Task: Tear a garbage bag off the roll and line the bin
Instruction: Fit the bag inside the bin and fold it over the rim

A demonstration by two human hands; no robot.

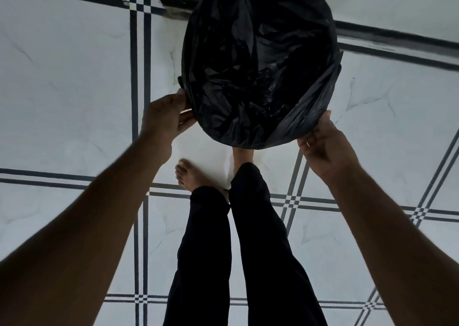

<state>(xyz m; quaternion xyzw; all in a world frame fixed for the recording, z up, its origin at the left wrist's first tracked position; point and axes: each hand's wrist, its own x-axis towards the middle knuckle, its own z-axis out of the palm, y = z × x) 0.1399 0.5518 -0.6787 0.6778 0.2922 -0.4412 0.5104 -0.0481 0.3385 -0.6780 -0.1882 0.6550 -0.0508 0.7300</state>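
Observation:
A black garbage bag (258,67) lies inside a round bin, with its mouth folded down over the rim all round, so the bin itself is almost wholly hidden. Only a small black tab of the bin (180,81) shows at the left edge. My left hand (165,118) pinches the bag's folded edge at the near left of the rim. At the near right, my right hand (323,143) grips a loose flap of the bag that hangs outside the rim. No roll is in view.
The bin stands on a white tiled floor (74,89) with dark double grid lines, close to a wall base (173,5) at the top. My two bare feet and black trouser legs (223,238) stand just in front of the bin.

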